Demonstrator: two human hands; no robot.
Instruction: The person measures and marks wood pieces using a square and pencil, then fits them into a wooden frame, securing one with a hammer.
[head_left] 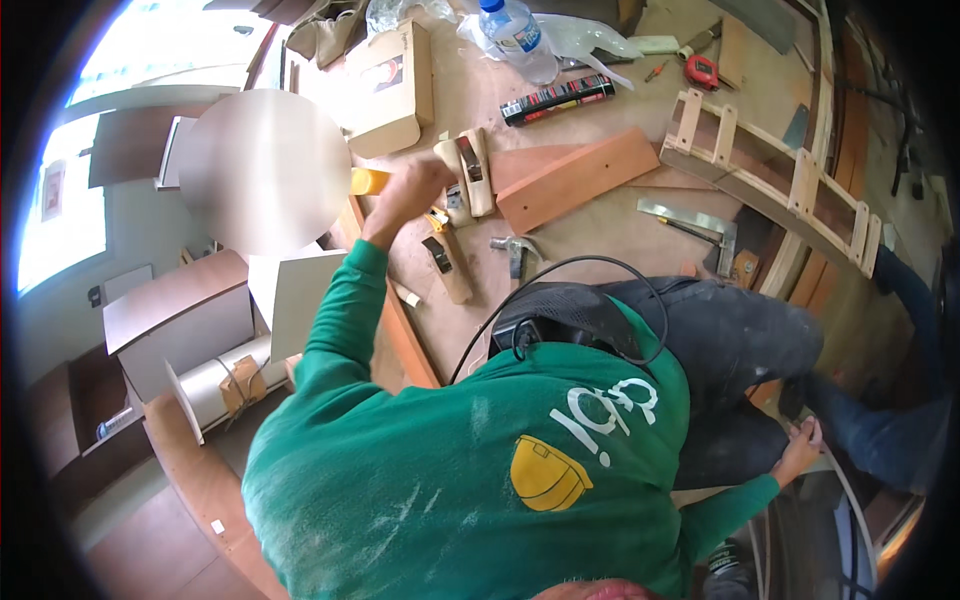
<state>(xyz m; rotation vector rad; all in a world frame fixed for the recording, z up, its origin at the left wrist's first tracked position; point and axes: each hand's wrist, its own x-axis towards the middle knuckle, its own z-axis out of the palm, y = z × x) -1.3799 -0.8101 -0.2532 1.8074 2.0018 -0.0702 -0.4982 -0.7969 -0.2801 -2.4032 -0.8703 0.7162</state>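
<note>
My left arm, in a green sleeve, reaches to the upper left, and my left hand is curled closed above the bench. Beside its wrist shows a yellow piece; whether the fingers hold it is unclear. Right by the knuckles lie wooden hand planes, with another hand plane just below. A claw hammer rests nearer my waist. Low on the right, beside my dark trouser leg, my right hand has its fingers bent together. What lies in them, if anything, is hidden.
On the bench are a reddish board, a try square, a black tube, a water bottle, a cardboard box and a red tape measure. A slatted wooden frame stands right. A black cable loops at my waist.
</note>
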